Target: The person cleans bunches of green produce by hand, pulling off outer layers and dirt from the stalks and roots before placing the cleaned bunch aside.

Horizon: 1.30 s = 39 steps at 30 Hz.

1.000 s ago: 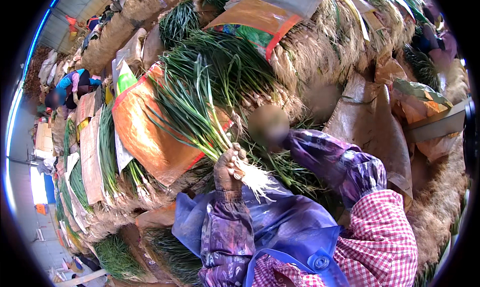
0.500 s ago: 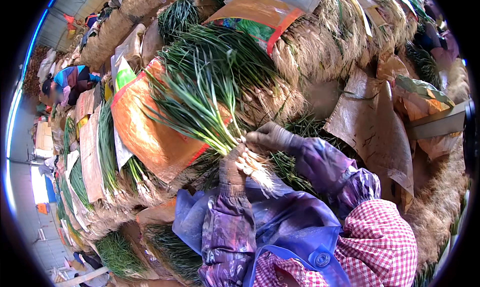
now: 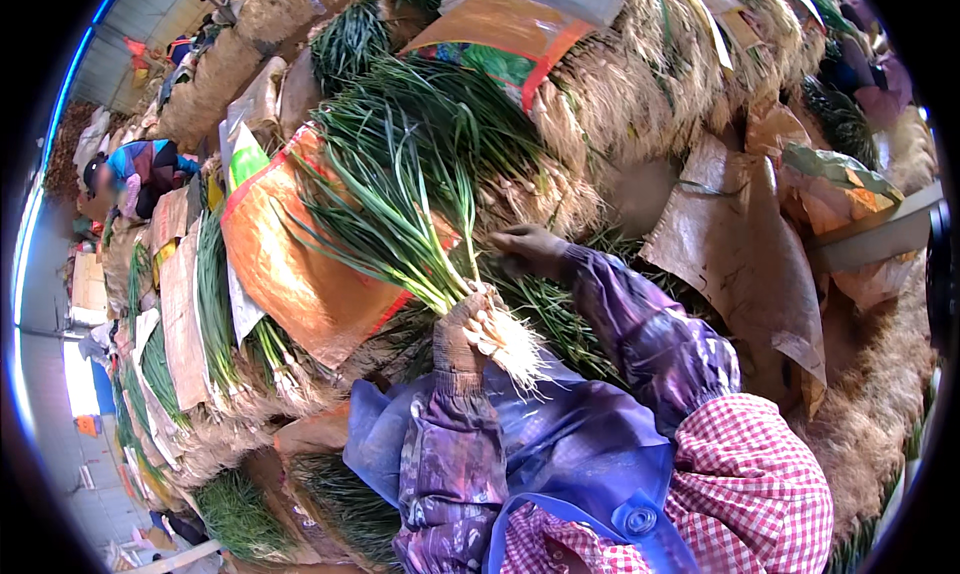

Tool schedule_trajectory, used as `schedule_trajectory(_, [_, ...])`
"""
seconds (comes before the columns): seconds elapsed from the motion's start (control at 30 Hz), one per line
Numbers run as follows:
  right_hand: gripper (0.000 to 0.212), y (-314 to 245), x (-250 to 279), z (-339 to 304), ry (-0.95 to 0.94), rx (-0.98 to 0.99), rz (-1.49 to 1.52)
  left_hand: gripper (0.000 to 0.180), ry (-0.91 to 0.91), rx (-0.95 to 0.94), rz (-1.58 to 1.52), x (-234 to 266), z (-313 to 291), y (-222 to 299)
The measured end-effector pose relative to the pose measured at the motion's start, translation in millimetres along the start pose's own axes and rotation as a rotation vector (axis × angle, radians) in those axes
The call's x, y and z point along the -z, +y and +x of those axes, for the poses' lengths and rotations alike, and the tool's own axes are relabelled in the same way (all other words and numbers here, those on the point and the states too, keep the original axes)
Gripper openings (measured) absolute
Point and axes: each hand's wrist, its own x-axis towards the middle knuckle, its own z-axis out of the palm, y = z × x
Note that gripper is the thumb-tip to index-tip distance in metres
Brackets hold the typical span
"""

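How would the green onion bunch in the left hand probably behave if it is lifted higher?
The green onion bunch would probably flop at its leaf ends, where long leaves splay and bend. Near the left hand, the straighter stalks look stiffer. Stalks might slip apart, since no tie is visible.

Left hand (image 3: 460,326), one: closed in a grip, wrist roughly in line with left forearm (image 3: 452,464), which rises nearly upright from the lower edge. Right hand (image 3: 532,249), one: apart, farther forward, fingers pointing left, closure unclear; right forearm (image 3: 655,329) slanting forward and leftward.
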Motion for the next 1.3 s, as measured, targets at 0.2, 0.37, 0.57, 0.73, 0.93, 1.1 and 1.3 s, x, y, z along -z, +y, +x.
schedule_trajectory(0.2, [0.025,-18,-72,13,0.312,0.305,-0.959,0.022,-0.014,0.055,-0.049,-1,2,-1])
schedule_trajectory(0.37, [0.021,-36,33,35,0.784,0.601,-0.560,0.023,-0.104,0.115,-0.051,-31,11,-4])
schedule_trajectory(0.57, [0.024,-23,-3,-1,0.090,0.095,-1.731,0.031,-0.417,-0.269,-0.438,-24,-22,30])
schedule_trajectory(0.73, [0.024,-91,-4,43,0.702,0.097,-1.724,0.026,-0.230,-0.127,-0.148,-29,-12,26])
schedule_trajectory(0.93, [0.027,-93,-13,15,0.231,0.109,-0.566,0.025,-0.052,-0.087,-0.084,-15,4,11])
schedule_trajectory(1.1, [0.033,-52,-53,-51,-0.026,0.091,-0.721,0.034,0.010,-0.010,-0.038,11,6,7])
schedule_trajectory(1.3, [0.043,-15,-51,-71,0.051,0.135,-0.327,0.024,-0.058,0.002,0.082,2,4,8])
